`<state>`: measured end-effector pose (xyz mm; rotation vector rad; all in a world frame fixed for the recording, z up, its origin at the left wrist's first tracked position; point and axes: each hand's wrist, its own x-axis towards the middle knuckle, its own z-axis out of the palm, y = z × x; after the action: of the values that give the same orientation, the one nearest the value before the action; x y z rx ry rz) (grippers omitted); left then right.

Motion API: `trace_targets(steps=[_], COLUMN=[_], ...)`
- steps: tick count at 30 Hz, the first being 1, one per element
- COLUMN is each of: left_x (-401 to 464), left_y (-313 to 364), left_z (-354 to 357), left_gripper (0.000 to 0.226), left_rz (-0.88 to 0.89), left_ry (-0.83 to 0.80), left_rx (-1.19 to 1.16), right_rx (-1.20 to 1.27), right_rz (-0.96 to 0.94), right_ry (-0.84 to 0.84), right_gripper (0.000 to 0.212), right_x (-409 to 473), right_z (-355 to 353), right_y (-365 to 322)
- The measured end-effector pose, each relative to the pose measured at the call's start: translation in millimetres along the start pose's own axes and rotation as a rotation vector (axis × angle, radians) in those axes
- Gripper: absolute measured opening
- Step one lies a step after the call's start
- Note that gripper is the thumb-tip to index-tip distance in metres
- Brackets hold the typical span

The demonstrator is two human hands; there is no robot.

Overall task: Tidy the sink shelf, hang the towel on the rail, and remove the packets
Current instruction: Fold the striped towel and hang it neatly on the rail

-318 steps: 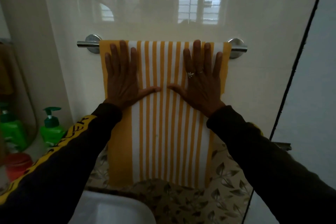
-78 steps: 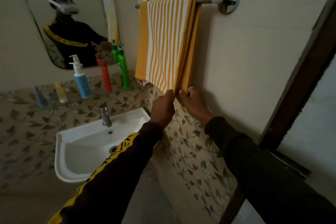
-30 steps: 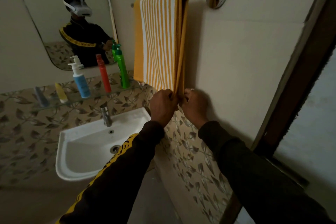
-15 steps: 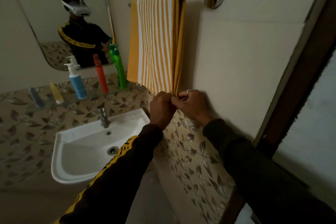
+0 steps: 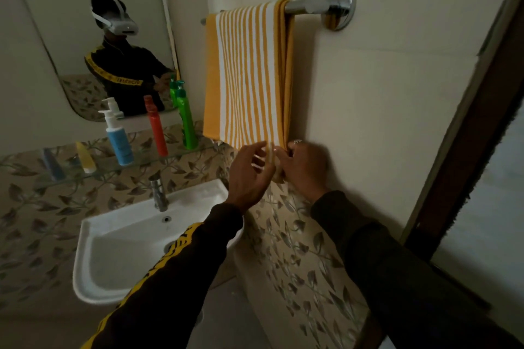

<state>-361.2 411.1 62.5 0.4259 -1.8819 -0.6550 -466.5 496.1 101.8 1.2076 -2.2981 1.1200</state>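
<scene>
Towel draped over rail, above both hands. Right hand pinching lower corner; left hand spread, just beside hem — level edges, smooth downward, then release.

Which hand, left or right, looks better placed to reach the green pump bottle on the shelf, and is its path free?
Probably the left hand: open, nearer the green pump bottle, nothing between. The right hand pinches the towel.

Towel: hangs over rail, on wall right of mirror. Shelf: below mirror, above sink; bottles stand in row on it. Tap: at sink's rear edge. Both hands: at towel's lower corner.
</scene>
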Motion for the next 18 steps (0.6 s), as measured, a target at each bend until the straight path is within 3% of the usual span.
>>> trace_targets(steps=[2, 4, 9, 11, 14, 16, 18], left_x=[13.0, 21.3, 24.2, 21.2, 15.6, 11.5, 7.0], left_y=[10.7, 19.8, 24.4, 22.0, 17.5, 15.4, 14.5], left_z=[2.6, 6.3, 7.9, 8.1, 8.6, 11.2, 15.3], left_gripper=[0.028, 0.024, 0.034, 0.036, 0.077, 0.103, 0.112], left_rz=[-0.014, -0.01, -0.006, -0.001, 0.041, 0.083, 0.086], left_ry=[0.021, 0.032, 0.125, 0.063, -0.061, -0.064, -0.068], left_rx=[-0.099, -0.143, -0.184, -0.139, 0.076, 0.236, 0.316], right_rx=[0.027, 0.102, 0.632, 0.673, 0.518, 0.414, 0.315], right_rz=[0.018, 0.031, 0.075, -0.01, -0.063, -0.062, -0.042], right_ry=[-0.063, 0.004, 0.067, 0.167, 0.364, 0.379, 0.372], right_gripper=[0.03, 0.027, 0.071, 0.065, 0.054, 0.043, 0.032], right_x=[3.8, 8.0, 37.6, 54.1, 86.0, 102.4, 104.6], right_z=[-5.5, -12.3, -47.8, -66.7, -93.0, -96.9, -88.6], right_y=[-4.4, -13.5, -55.1, -77.9, -109.4, -117.6, -114.3])
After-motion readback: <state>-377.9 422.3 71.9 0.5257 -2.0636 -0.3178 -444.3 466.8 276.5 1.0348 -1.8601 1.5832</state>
